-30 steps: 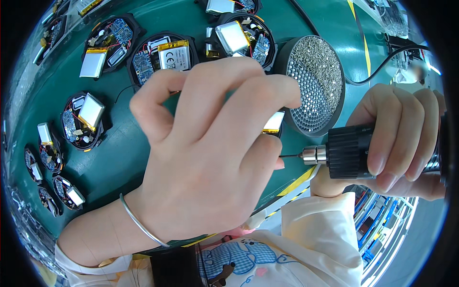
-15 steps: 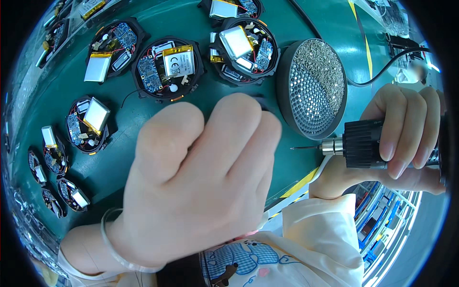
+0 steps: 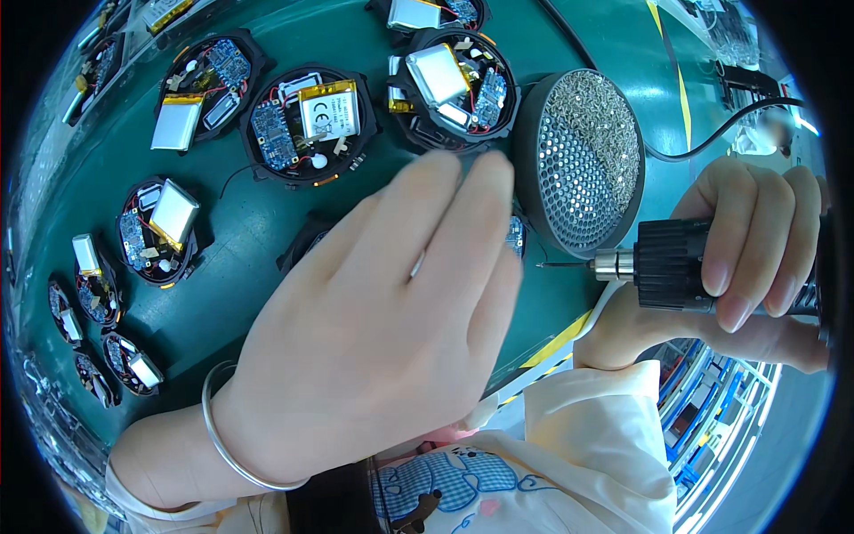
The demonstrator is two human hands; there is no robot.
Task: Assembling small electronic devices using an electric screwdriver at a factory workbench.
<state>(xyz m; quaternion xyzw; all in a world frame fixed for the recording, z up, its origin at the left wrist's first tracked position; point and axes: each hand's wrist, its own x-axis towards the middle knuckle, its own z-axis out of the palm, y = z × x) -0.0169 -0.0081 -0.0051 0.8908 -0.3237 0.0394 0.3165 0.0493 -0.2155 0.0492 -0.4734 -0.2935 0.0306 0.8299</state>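
My right hand [image 3: 761, 245] is wrapped round a black electric screwdriver [image 3: 676, 264]. Its thin bit points left, below the rim of a round dish [image 3: 578, 160] holding many tiny screws. My left hand [image 3: 374, 311], slightly blurred, arches over a dark round watch case [image 3: 307, 240] with its fingers bent down and close together. Their tips are hidden, so what they pinch, if anything, does not show. A bit of blue circuit board [image 3: 516, 236] peeks out right of those fingers. Just beyond lies an open watch case [image 3: 311, 125] with a silver battery and circuit board.
Several more open watch cases lie on the green mat [image 3: 240, 236], including one stacked on another [image 3: 458, 84] beside the dish and one at the left [image 3: 160, 231]. A black cable [image 3: 721, 125] crosses the right side. Yellow-striped tape [image 3: 560, 343] marks the near edge.
My left hand has shifted and unbent somewhat, uncovering parts of the watch case beneath on both sides. The screwdriver in my right hand has barely moved.
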